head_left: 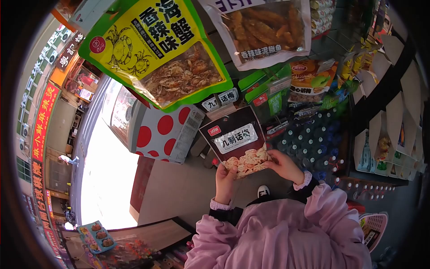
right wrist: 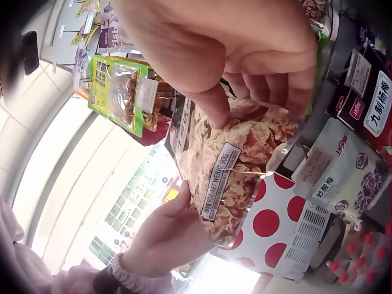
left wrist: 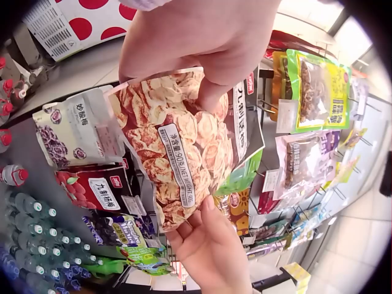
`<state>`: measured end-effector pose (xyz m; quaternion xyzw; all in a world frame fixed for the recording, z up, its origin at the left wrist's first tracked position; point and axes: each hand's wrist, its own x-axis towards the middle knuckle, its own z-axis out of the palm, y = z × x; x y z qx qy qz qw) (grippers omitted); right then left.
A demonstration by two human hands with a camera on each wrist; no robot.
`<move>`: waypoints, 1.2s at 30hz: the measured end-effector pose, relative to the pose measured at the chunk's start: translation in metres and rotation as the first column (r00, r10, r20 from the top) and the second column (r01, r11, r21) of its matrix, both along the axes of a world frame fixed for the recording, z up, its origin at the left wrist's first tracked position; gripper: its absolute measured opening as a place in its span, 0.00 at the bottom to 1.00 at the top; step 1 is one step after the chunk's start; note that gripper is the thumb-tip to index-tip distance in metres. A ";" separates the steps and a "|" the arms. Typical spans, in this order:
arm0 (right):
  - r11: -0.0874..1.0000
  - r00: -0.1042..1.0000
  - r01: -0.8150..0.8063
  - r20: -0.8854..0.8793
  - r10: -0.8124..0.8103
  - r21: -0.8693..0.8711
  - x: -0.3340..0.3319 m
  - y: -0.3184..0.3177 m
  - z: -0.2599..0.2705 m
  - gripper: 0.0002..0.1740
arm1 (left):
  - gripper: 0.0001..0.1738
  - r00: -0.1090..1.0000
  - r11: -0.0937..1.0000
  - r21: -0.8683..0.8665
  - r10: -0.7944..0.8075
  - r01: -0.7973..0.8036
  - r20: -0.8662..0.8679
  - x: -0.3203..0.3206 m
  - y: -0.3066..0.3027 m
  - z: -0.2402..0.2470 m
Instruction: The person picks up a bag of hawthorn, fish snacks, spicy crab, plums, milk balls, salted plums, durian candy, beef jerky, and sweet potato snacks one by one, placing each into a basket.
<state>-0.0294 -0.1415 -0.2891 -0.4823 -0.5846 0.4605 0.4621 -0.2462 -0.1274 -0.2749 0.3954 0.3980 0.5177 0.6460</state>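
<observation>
A dark snack pouch with a white label and a picture of pale dried plums faces the head camera, tilted slightly. My left hand pinches its lower left corner, thumb on the front. At the lower right side my right hand grips the pouch, its thumb also on the printed front. In the left wrist view the pouch shows a weight label, with the left hand above and the right hand below. The fingers behind the pouch are mostly hidden.
A large yellow-green crab snack bag and a white-edged fish snack bag hang close in front. Many bottles stand low on the right. A red-dotted white box is left of the pouch, beside a bright street opening.
</observation>
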 end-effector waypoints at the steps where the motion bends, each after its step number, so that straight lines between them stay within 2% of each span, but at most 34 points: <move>1: 1.000 1.000 -0.007 0.014 0.007 0.002 -0.003 0.007 -0.006 0.21 | 0.15 1.000 1.000 0.019 0.019 -0.019 0.005 -0.003 0.005 -0.001; 5: 0.999 0.999 0.014 0.049 -0.016 0.031 -0.009 0.022 -0.009 0.21 | 0.14 0.999 0.997 0.078 -0.021 0.023 -0.026 -0.015 0.022 -0.013; 7: 1.000 1.000 -0.010 0.007 0.011 -0.018 -0.009 0.025 -0.010 0.21 | 0.14 0.999 0.993 0.119 -0.015 0.020 -0.040 -0.014 0.028 -0.015; 14: 1.000 0.999 0.026 0.046 -0.026 -0.001 -0.008 0.035 -0.004 0.22 | 0.17 0.996 0.990 0.114 -0.073 0.079 -0.055 -0.014 0.045 -0.003; 20: 0.999 0.997 0.031 -0.068 -0.032 -0.011 -0.010 0.045 0.004 0.22 | 0.19 0.996 0.984 0.161 -0.065 0.073 -0.054 -0.012 0.057 0.004; 26: 0.996 0.997 0.049 -0.059 -0.045 0.069 -0.013 0.049 0.006 0.23 | 0.19 0.996 0.990 0.115 -0.075 0.080 -0.047 -0.016 0.060 0.008; 29: 0.997 0.995 0.081 -0.059 -0.080 0.009 -0.015 0.048 -0.010 0.23 | 0.19 0.995 0.992 0.093 -0.079 0.085 -0.066 -0.020 0.061 0.002; 36: 0.997 0.997 0.063 -0.049 -0.065 -0.043 -0.021 0.042 -0.004 0.23 | 0.21 0.993 0.988 0.117 -0.090 0.099 -0.076 -0.025 0.058 -0.001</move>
